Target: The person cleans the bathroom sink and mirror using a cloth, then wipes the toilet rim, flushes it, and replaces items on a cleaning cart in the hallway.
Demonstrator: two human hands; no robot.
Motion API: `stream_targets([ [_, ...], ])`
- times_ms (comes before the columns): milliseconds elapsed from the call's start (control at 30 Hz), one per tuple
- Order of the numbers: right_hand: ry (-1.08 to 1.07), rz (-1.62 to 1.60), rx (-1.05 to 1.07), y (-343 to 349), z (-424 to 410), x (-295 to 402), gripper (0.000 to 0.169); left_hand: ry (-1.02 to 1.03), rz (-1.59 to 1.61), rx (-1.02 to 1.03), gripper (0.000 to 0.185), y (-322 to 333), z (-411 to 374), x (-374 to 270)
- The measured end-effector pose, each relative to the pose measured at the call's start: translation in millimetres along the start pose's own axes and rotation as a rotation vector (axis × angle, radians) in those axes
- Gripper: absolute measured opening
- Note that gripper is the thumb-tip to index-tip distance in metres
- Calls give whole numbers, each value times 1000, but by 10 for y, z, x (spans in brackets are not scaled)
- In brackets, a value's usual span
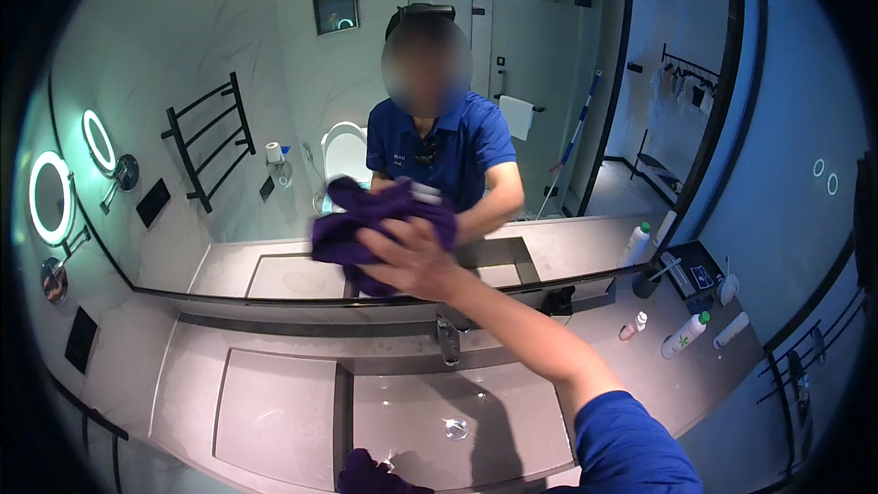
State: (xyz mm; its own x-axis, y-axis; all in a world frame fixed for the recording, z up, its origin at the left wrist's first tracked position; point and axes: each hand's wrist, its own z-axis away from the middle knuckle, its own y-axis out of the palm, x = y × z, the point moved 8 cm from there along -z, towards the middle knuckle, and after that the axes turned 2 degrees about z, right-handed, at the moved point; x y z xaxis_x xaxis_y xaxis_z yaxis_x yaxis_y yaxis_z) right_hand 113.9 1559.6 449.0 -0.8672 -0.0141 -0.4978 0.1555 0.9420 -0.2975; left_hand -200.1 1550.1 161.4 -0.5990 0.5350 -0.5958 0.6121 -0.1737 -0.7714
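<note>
My right hand [411, 262] reaches forward with fingers spread over a crumpled purple cloth [370, 219], which it holds at the large wall mirror [576, 178]. Motion blurs the hand and the cloth. Below my forearm lie a rectangular sink basin [411, 418] with a round metal drain [456, 429] and a chrome faucet [449, 339]. A second piece of purple cloth [377, 475] shows at the bottom edge, over the front of the basin. My left hand is out of view; whether it holds that second cloth is hidden.
On the counter's right stand a white bottle with a green cap [684, 335], a small pink bottle [632, 326], a white tube [730, 331] and a black tray [693, 273]. A lit round magnifying mirror [51, 197] juts from the left wall. The large mirror reflects a person in blue.
</note>
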Motion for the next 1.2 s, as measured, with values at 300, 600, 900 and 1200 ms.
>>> stream_targets([
  [300,673,579,-24,-1971,2669,-1062,41,300,186,-4,38,401,-26,-316],
  [600,1278,582,-377,-1439,2842,-586,63,90,-4,115,53,330,81,-317],
  [900,167,-256,82,1132,92,1194,17,230,-198,-178,53,392,177,269],
  [1200,176,108,-58,-462,10,-438,14,489,-512,429,46,-232,73,-1191],
])
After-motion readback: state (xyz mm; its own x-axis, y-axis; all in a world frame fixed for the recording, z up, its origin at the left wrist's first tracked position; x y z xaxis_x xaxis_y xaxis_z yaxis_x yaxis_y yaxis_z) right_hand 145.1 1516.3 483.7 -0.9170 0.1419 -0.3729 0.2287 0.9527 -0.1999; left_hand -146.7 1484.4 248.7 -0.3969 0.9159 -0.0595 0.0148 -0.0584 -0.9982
